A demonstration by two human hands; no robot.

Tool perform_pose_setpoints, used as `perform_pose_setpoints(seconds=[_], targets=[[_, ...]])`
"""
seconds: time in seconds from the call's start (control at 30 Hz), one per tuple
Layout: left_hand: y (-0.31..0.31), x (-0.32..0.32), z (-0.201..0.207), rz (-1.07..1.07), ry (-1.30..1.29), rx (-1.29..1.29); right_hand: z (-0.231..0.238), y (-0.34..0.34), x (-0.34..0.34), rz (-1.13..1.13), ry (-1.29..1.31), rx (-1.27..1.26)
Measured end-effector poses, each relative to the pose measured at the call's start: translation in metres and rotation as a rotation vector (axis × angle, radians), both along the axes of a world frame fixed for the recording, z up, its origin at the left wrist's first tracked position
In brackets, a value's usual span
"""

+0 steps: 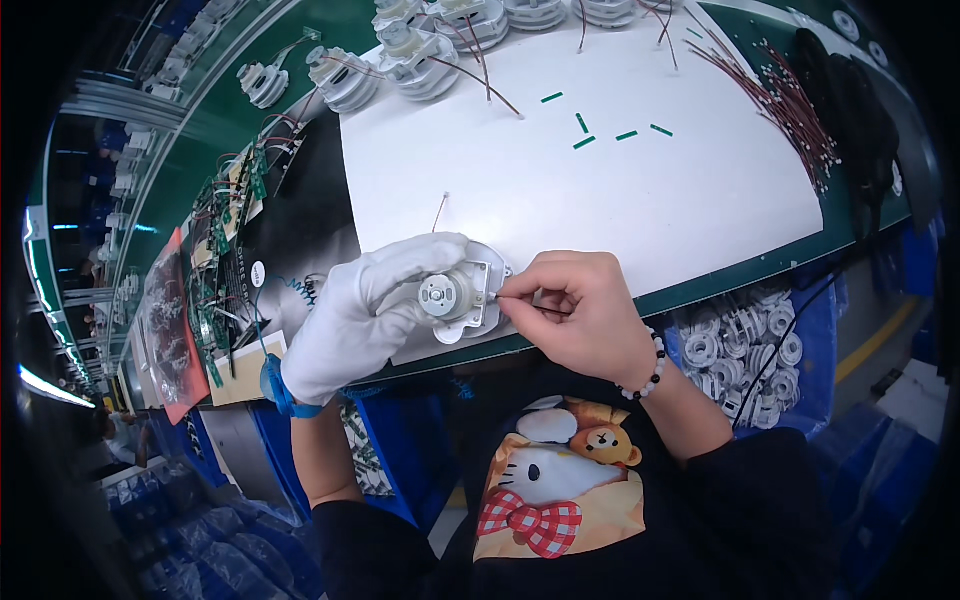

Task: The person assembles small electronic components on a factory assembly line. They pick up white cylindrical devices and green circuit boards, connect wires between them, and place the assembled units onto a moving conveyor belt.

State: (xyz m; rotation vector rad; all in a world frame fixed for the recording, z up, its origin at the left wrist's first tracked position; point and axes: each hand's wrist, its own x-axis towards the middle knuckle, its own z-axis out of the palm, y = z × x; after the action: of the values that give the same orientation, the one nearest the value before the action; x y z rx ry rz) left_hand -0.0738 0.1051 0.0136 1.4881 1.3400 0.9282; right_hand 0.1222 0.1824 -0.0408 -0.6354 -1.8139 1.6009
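Note:
My left hand [345,325], in a white glove with a blue wrist strap, is closed round a white plastic motor housing [478,322] near the table's front edge. A round silver motor [437,296] sits in it, its end face turned up. My bare right hand [585,310] pinches a thin brownish wire [550,310] between thumb and forefinger. Its pale tip meets the right side of the housing; the fingertips hide most of it, so I cannot tell whether it is seated. Beyond my left hand, a short wire [441,210] stands up from behind the glove.
Several similar motor housings [415,65] line the far edge of the white sheet [600,200]. Small green strips [583,143] lie on it. A bundle of brown wires [790,110] rests at right. Green circuit boards [210,240] lie left. Below, a blue bin [825,350] holds white parts.

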Motion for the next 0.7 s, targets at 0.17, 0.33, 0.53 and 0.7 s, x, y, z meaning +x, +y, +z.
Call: perform_pose_setpoints(seconds=[0.17, 0.33, 0.53, 0.7], targets=[[-0.001, 0.001, -0.001, 0.009, 0.041, 0.020, 0.005, 0.006, 0.001, 0.092, -0.112, -0.220], [-0.001, 0.003, -0.003, -0.013, 0.095, 0.107, 0.003, 0.004, -0.002, 0.085, -0.073, -0.347], [-0.014, 0.008, -0.002, 0.061, 0.187, 0.075, 0.006, -0.011, -0.007, 0.004, -0.096, -0.425], [-0.025, 0.008, -0.009, 0.093, 0.274, 0.221, 0.002, -0.008, -0.001, 0.053, -0.062, -0.471]])
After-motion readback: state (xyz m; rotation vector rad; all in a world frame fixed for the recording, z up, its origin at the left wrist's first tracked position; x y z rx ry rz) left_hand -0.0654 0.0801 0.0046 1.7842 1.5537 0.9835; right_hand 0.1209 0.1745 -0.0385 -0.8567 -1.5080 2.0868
